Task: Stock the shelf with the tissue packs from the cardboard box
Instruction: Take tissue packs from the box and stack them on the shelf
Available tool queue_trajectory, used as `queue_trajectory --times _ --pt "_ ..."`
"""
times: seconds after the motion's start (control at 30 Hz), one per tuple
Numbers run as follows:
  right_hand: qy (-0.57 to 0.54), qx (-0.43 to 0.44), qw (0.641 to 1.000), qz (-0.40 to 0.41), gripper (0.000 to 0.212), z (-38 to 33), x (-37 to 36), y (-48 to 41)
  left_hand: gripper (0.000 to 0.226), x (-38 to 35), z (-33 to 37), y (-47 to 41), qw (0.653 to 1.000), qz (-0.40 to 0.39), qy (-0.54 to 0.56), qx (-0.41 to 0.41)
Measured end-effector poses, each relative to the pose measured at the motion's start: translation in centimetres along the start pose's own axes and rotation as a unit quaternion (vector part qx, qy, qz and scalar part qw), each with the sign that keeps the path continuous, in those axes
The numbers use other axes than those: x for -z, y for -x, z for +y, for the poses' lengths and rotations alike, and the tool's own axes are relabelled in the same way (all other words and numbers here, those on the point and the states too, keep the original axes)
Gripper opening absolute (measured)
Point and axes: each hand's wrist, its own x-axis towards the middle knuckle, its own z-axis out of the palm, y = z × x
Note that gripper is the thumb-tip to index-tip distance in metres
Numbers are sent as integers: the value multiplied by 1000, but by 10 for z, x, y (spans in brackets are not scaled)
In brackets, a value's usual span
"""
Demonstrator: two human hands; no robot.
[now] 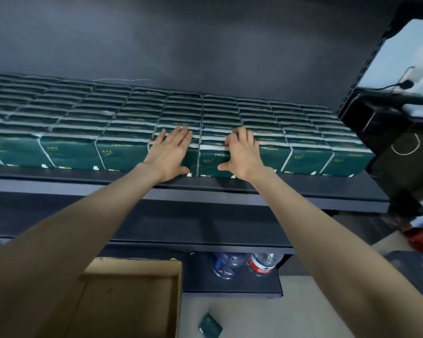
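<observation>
Forearms point(83, 228) out; left fingers point(181, 136) flat on tissue packs point(122, 152), right fingers point(242, 135) curled over one.

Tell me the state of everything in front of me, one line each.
Tissue packs, packed in tight rows on the shelf.
Left hand, fingers straight, flat on the front row.
Right hand, fingers bent over the front row's top edge.
Cardboard box, open, visible part empty.
Bottles, on the bottom level, upright or lying unclear.
Stray pack, lying on the floor.
</observation>
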Motion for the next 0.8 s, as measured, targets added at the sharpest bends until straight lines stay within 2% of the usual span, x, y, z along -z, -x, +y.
queue_trajectory --times 0.07,0.17,0.33,0.57,0.67,0.8 --pt "13 10 1000 7 81 2 -2 0 99 -3 -1 -2 1000 4 -8 -1" --pt "59 43 997 -30 102 3 -5 -3 98 -4 -1 -3 1000 -3 -7 -5" --pt "119 46 985 -121 96 1 -2 -13 95 -4 -1 -5 1000 -12 -19 -8" --pt "135 39 976 -165 102 -4 7 -19 98 6 1 -6 999 -37 -18 3" --pt "101 36 980 -170 107 -6 21 -16 102 22 7 -7 999 -37 0 11" --pt "15 18 988 -153 91 0 53 -6 97 54 20 -1 999 -15 31 -9"
